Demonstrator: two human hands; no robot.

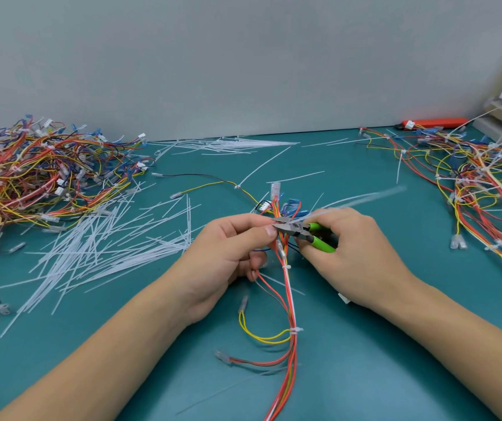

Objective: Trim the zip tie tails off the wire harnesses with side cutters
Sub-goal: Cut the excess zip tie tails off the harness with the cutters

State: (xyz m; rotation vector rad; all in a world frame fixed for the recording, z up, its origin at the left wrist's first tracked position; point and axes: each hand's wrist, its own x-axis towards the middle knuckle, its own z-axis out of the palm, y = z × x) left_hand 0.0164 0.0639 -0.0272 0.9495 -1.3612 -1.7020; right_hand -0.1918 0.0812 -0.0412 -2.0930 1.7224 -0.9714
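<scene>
Loads of cut tails (97,253) are already scattered on the table (365,344), one harness (287,287) is pinched in the left hand (228,253), side cutters (301,231) are gripped by the right hand (350,253), and a tangled pile (471,177) is left.

You are working in a narrow lane of bare green mat (365,375) between your forearms, with the harness (289,299) running down its middle. To your left, loose cut tails (107,247) are littering the mat, and beyond them a pile of harnesses (31,171) is blocking the far left. On your right another heap (480,183) is crowding the edge. The mat behind the work, toward the wall (243,71), is lying mostly open.
</scene>
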